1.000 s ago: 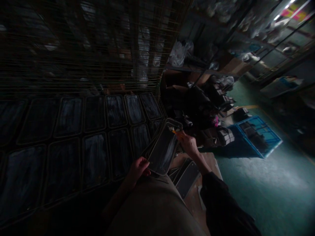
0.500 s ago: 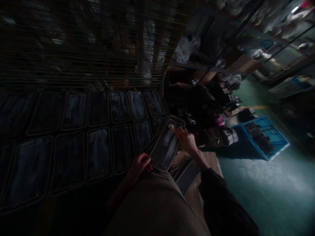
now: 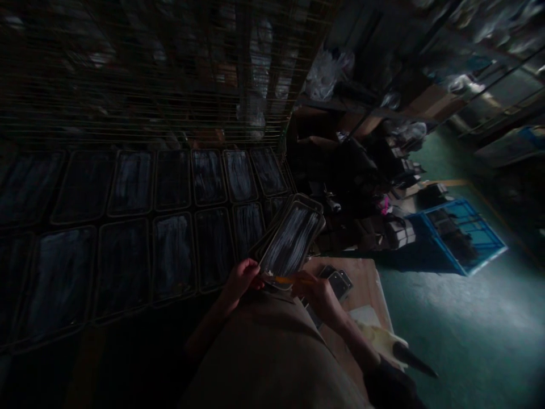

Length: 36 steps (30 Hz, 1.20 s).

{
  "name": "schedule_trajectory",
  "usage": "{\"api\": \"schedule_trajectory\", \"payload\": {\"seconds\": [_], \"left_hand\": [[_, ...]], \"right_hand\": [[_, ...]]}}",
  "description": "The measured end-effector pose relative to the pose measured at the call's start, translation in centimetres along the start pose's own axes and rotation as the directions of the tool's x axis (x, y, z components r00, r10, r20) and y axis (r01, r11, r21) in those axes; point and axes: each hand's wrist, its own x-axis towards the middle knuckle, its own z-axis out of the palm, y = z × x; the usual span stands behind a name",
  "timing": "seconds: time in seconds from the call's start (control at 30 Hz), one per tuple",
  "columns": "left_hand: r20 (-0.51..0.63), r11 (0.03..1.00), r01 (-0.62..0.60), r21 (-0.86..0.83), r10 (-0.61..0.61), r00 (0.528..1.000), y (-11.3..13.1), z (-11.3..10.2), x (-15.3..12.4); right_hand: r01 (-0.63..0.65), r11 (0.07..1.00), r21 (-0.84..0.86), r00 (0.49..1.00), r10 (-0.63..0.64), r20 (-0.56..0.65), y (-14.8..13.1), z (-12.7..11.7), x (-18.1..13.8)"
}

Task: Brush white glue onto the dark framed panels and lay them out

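My left hand (image 3: 240,279) grips the near end of a dark rounded panel (image 3: 290,241) streaked with white, tilted up over my lap. My right hand (image 3: 320,292) is closed on a thin orange-handled brush (image 3: 286,279), whose tip lies at the panel's near edge beside my left fingers. Under the held panel sits a stack of similar panels. Both forearms wear dark sleeves.
Rows of the same smeared dark panels (image 3: 172,253) lie flat to the left. A wire rack (image 3: 149,74) rises behind them. A wooden board (image 3: 366,284) with small dark pieces is at my right. A blue crate (image 3: 464,236) and piled goods stand on the green floor.
My right hand drew the brush from the panel's far end down to its near edge. More white streaks now cover the panel. The view shifted slightly.
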Motion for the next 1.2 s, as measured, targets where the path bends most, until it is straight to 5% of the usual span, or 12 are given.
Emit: {"api": "schedule_trajectory", "payload": {"seconds": [0.13,0.3,0.47,0.63,0.87,1.03,1.2], "left_hand": [[-0.034,0.998,-0.023,0.066,0.025,0.999,0.1,0.2,0.1],[-0.064,0.995,-0.005,0.099,0.011,0.998,0.3,0.3,-0.1],[-0.073,0.996,0.001,0.089,0.005,0.997,0.5,0.4,-0.5],[-0.117,0.999,0.021,0.045,-0.016,0.993,0.1,0.7,-0.5],[-0.191,0.997,0.013,0.073,0.001,0.982,0.0,1.1,-0.8],[-0.188,0.987,0.018,0.158,0.012,0.982,-0.3,0.9,-0.4],[-0.229,0.984,-0.023,0.178,0.064,0.971,-0.5,0.9,-0.1]], "right_hand": [[-0.007,0.999,0.031,0.975,0.014,-0.220,2.5,-3.1,2.4],[-0.026,0.977,-0.211,0.856,-0.087,-0.509,4.6,-7.1,6.3],[0.029,0.936,-0.350,0.903,-0.175,-0.392,4.5,-6.1,5.9],[0.053,0.993,-0.103,0.989,-0.067,-0.135,3.0,-2.9,0.1],[-0.062,0.980,0.187,0.998,0.059,0.020,3.5,-2.7,-3.8],[-0.058,0.982,0.179,0.989,0.081,-0.124,5.4,-5.2,-2.5],[0.026,0.972,0.233,0.948,0.050,-0.316,4.2,-7.4,-0.7]]}}
